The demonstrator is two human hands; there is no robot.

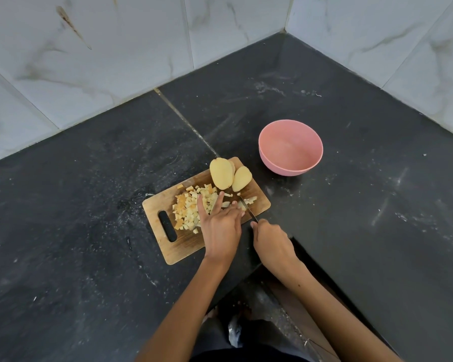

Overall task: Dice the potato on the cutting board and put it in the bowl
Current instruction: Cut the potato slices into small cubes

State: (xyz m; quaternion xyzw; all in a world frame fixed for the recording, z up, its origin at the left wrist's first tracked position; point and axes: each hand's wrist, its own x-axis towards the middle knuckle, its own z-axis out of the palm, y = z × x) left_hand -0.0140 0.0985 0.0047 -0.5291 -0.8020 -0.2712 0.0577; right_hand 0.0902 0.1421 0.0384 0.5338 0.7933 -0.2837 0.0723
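A wooden cutting board [186, 245] lies on the dark counter. A pile of diced potato [191, 207] covers its middle, and two peeled potato slabs [229, 176] sit at its far corner. My left hand [220, 223] lies over the dice with two fingers stretched out, its other fingers resting on potato strips beside the blade. My right hand [270, 241] grips the handle of a knife [247, 209], whose blade points into the strips. The pink bowl [290, 148] stands empty to the right beyond the board.
The dark stone counter [89, 205] wraps an inner corner, with marble-tiled walls [102, 61] behind and to the right. The counter's front edge runs just below my right hand, with the floor beneath.
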